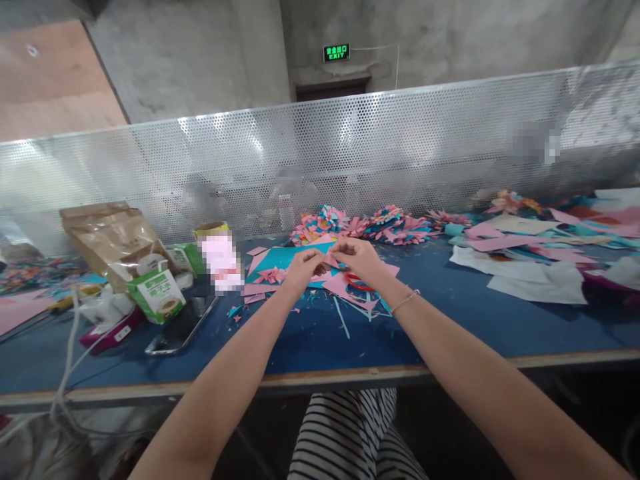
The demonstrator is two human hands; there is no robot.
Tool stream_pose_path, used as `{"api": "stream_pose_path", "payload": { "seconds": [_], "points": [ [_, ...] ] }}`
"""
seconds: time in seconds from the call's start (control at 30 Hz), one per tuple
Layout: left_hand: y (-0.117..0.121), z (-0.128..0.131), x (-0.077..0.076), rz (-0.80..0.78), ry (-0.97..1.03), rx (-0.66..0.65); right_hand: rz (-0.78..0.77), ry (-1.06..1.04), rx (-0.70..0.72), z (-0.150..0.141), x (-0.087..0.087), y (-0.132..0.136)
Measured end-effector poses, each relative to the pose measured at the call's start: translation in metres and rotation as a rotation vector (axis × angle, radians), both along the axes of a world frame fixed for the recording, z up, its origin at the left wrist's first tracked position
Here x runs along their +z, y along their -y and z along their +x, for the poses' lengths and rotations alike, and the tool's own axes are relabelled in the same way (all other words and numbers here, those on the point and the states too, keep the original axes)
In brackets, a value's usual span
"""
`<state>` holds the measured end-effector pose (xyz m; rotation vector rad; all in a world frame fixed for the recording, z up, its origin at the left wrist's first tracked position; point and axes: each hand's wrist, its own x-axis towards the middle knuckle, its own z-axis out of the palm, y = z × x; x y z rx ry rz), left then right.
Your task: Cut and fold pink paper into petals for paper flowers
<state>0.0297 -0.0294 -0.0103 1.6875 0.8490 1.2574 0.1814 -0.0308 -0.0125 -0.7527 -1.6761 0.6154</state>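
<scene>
Over the middle of the table, my left hand [306, 267] and my right hand [359, 259] meet with their fingers pinched around a small piece of pink paper [331, 257]. Beneath them lies a blue-green paper sheet [273, 259] with pink scraps on it. A larger pink paper offcut [338, 285] sits below my right hand, beside a red looped object [361, 283] that is partly hidden. Left of my left hand is a small pink folded paper cluster [273, 275].
Pink and blue paper flower clusters [400, 225] line the back, before a perforated metal screen [350, 143]. At left stand a brown paper bag [117, 237], a green-and-white box [157, 295] and a phone [181, 327]. White sheets [535, 283] and paper scraps lie right.
</scene>
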Motion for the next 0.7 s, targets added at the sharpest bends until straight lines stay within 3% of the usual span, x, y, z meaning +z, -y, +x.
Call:
{"api": "stream_pose_path", "payload": {
  "seconds": [0.23,0.5,0.7],
  "points": [
    [0.0015,0.0003,0.0019,0.129,-0.122,0.033,-0.013,0.016,0.012,0.0003,0.0012,0.001],
    [0.0036,0.0021,0.0012,0.04,-0.056,-0.027,-0.056,-0.047,0.004,-0.0003,-0.001,-0.0041],
    [0.0073,0.0018,0.0035,0.042,-0.13,-0.015,-0.044,0.019,0.021,0.0008,0.0001,-0.004]
  ]
}}
